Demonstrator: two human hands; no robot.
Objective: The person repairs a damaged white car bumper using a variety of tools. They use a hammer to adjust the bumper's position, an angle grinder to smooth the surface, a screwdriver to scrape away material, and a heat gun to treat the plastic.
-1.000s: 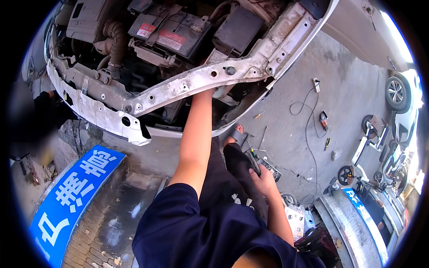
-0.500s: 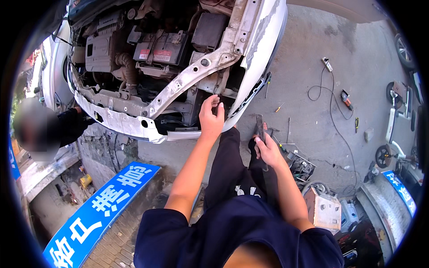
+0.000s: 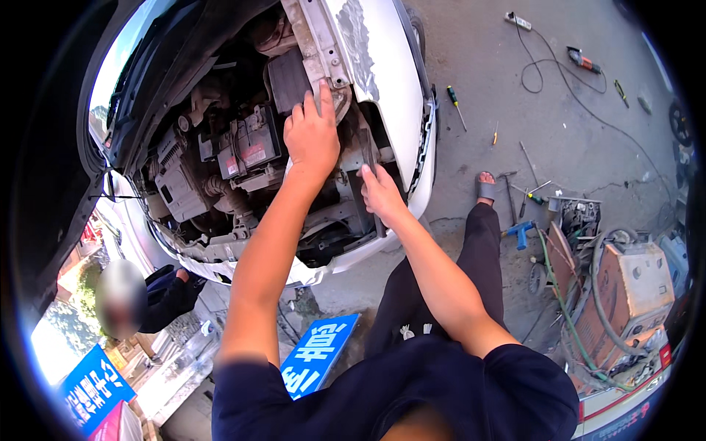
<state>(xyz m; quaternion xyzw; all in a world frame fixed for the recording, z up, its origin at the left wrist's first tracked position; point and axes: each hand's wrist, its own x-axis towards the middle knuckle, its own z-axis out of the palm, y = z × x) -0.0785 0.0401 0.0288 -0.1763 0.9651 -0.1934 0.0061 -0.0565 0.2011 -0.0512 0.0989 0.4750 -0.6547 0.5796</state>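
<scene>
My left hand [image 3: 312, 140] lies over the upper frame rail [image 3: 318, 55] of a white car's front corner, fingers stretched out and the index fingertip at the rail. Nothing shows in its grasp, though the palm side is hidden. Just right of it and nearer me, my right hand [image 3: 381, 195] is closed around a flat dark metal bar [image 3: 368, 151]. The bar points away from me into the gap between the rail and the white fender [image 3: 375, 55]; I cannot tell whether its tip touches metal. To the left, the battery [image 3: 248, 151] sits in the exposed engine bay.
Screwdrivers [image 3: 457, 108], a hammer [image 3: 510, 197], an angle grinder [image 3: 584, 60] and a power strip [image 3: 518, 20] with its cord lie on the right floor. A boxy machine [image 3: 631, 290] with hoses stands lower right. Another person [image 3: 165, 298] is at far left, near blue signboards [image 3: 318, 354].
I have leaned in over the car's corner. My left hand has moved forward onto the rail, and my right hand has carried the metal bar from beside the car into the fender gap.
</scene>
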